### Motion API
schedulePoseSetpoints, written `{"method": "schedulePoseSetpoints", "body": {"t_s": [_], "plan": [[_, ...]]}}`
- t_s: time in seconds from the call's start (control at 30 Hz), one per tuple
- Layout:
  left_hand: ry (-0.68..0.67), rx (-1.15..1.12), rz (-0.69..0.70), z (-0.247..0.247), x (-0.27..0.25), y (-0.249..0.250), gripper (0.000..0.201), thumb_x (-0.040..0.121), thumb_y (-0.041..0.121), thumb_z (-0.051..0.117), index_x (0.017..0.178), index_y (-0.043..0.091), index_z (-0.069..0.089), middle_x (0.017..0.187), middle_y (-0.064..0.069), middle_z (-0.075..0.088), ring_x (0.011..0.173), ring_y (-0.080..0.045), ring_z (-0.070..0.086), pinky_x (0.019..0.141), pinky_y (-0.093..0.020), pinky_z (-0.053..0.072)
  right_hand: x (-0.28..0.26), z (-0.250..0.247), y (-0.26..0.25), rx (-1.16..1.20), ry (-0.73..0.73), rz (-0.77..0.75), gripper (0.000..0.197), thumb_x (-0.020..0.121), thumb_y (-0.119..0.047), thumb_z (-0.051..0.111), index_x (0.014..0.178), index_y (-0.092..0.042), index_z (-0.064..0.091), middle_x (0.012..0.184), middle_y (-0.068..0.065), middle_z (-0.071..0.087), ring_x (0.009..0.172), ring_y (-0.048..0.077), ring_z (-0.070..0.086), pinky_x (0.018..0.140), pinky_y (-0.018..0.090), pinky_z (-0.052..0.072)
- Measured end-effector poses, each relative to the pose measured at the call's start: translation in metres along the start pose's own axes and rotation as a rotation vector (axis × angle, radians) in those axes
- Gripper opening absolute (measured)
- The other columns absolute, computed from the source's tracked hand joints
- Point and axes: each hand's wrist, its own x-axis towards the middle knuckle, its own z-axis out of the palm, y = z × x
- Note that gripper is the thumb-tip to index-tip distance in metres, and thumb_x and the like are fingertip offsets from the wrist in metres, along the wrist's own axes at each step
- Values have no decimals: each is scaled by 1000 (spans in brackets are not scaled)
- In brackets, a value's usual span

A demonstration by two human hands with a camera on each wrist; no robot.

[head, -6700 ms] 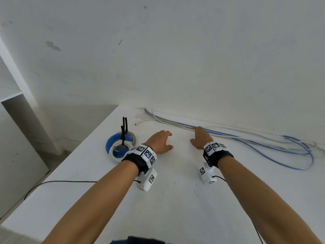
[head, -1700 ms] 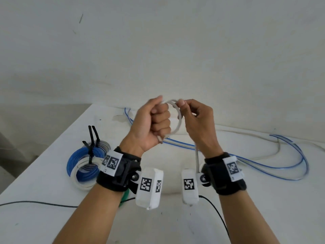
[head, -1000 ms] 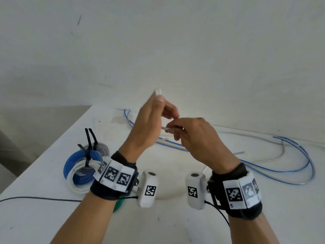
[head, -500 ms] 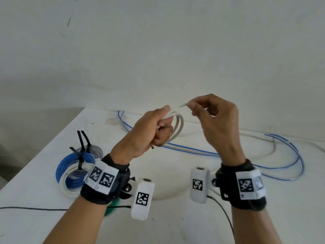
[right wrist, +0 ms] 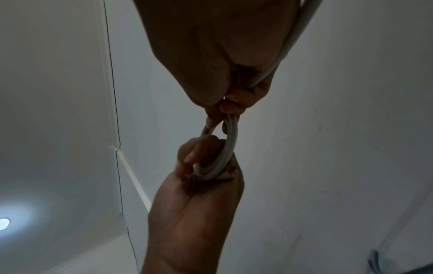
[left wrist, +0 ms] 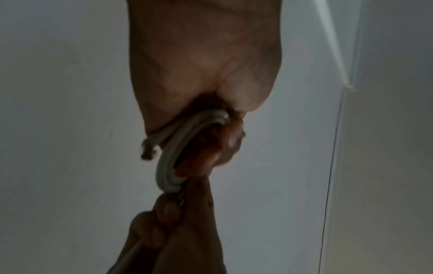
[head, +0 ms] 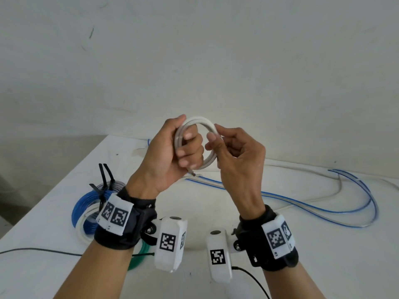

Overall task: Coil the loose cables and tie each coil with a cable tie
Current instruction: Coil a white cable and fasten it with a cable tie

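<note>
Holding a small white cable coil [head: 195, 145] in mid-air above the white table [head: 323, 255], both hands raised in front of the wall. Left hand [head: 170, 154]: fingers curled tight round the coil's left side, two or three turns pressed into the palm; the left wrist view shows the turns [left wrist: 173, 157] running out of the closed palm. A short cut end [head: 192, 174] pokes out below the left hand's little finger. Right hand [head: 239, 160]: thumb and forefinger pinching the coil's right edge, other fingers loosely curled; in the right wrist view the cable [right wrist: 230, 140] passes through that pinch and a strand runs on along the palm.

Relative to the held coil: loose blue cable [head: 354, 203] and loose white cable [head: 323, 196] lie on the table below and to the right, along the wall. Below and to the left, a stack of finished coils [head: 86, 210], blue and white, with black cable ties [head: 105, 180] sticking up. A green coil [head: 140, 255] shows partly under the left wrist. A thin black wire [head: 38, 251] crosses the table's near left side.
</note>
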Motion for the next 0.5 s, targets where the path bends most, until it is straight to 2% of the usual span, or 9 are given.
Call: {"method": "schedulePoseSetpoints", "body": {"t_s": [0.07,0.17,0.2,0.27,0.33,0.4,0.5], "plan": [[-18,29,-16,2,-1,0,44,99,36,32,58,20,41,44,8,20,37,-9,17,42,-24,23,1,-1,1,2,2,-4,14,92,-21,75,103,-14,74,73,4,74,60,9,61,59,30,44],[59,-34,-10,3,-2,5,45,98,41,38,57,24,33,49,8,8,40,-11,4,41,-24,11,2,-1,2,-62,-57,-33,18,92,-25,75,108,-19,75,74,2,74,56,11,55,56,31,43],[93,-78,21,0,-2,9,46,100,41,38,57,25,32,49,8,7,40,-11,3,40,-23,10,4,-4,3,-116,-111,-48,19,93,-26,74,112,-22,75,73,0,73,53,10,50,55,29,41],[176,-199,132,-13,-2,20,48,104,37,35,58,25,35,46,8,10,40,-10,3,37,-22,12,9,-11,8,-236,-216,-66,21,96,-23,70,115,-23,76,68,-4,70,52,6,43,55,16,35],[252,-340,279,-30,-4,32,48,106,32,33,59,24,39,45,8,20,41,-10,7,38,-21,16,12,-19,13,-355,-247,-72,20,98,-20,67,115,-23,77,69,-9,70,56,5,50,57,11,35],[283,-442,402,-45,-8,41,43,106,27,31,64,21,41,51,8,24,42,-9,14,41,-21,21,14,-24,17,-457,-230,-92,17,98,-21,66,110,-24,77,70,-12,70,60,4,56,59,13,36],[271,-449,497,-49,-8,42,35,105,24,30,73,18,42,62,6,26,50,-11,21,51,-24,27,18,-28,19,-574,-238,-100,10,98,-26,65,95,-23,74,66,-11,67,55,5,53,56,24,35]]}}
